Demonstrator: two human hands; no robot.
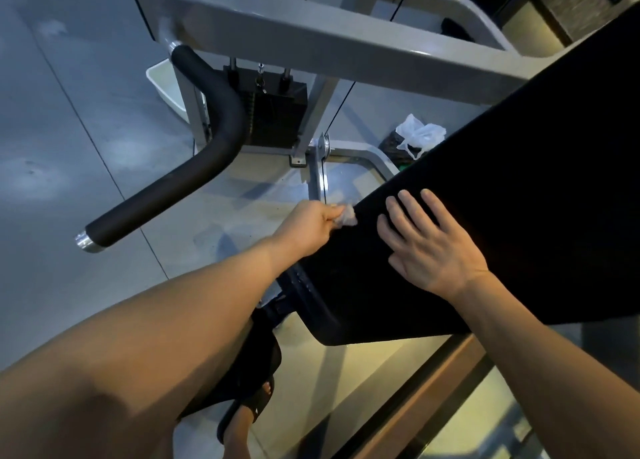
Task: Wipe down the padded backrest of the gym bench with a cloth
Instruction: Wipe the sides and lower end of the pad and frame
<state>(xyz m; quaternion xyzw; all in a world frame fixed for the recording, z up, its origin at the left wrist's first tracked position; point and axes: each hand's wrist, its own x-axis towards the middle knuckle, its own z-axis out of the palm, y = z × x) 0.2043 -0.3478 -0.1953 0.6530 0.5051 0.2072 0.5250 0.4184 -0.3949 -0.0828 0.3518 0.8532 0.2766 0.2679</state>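
From the head view, the black padded backrest [519, 181] was seen slanting from upper right to lower centre. A small white cloth [349, 216] was held bunched against its left edge by the left hand [311, 221], whose grip was clamped round it. The right hand [427, 247] was laid flat on the pad just beside, its grip apart, fingers straight. Behind, a weight stack [273, 112], a black padded handle [180, 171] and a white plastic bag [420, 134] on the floor [52, 147] were seen.

Cloth [347, 215] at backrest's [502, 181] left edge
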